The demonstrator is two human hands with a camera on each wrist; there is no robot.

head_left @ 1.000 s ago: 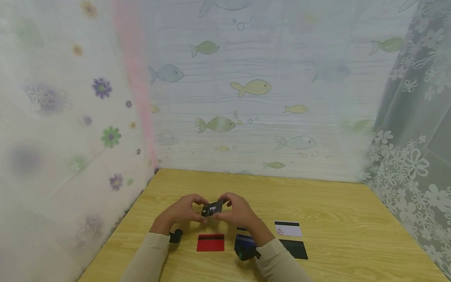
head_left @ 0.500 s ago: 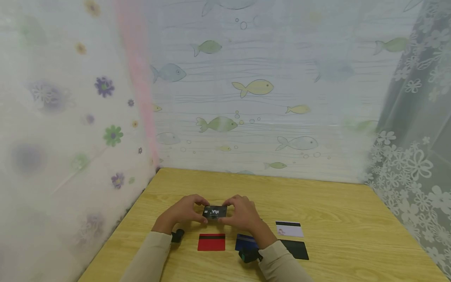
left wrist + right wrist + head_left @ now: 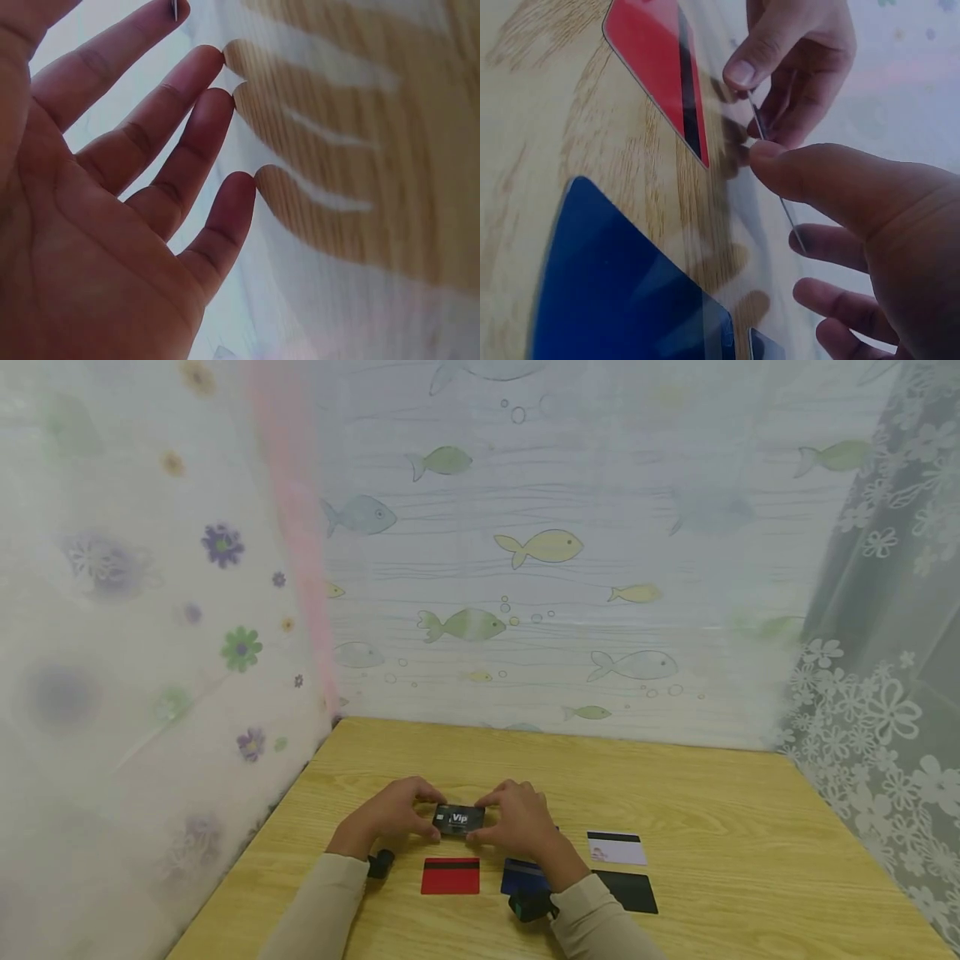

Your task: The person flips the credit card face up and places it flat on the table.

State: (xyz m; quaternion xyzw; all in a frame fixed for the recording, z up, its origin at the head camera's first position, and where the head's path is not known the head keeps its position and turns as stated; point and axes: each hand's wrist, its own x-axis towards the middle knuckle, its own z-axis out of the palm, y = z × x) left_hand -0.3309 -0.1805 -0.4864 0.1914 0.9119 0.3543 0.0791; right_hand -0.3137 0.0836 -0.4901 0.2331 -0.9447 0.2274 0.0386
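Left hand (image 3: 390, 810) and right hand (image 3: 521, 818) pinch black Vip card (image 3: 459, 819), now levelled and lower beyond red card (image 3: 450, 877), apparently being aligned.

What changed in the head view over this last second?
The black Vip card turned from slanted, right end higher, to nearly level, slightly lower in view. Left grip and right grip still hold it. Red card, blue card and white card stayed put.
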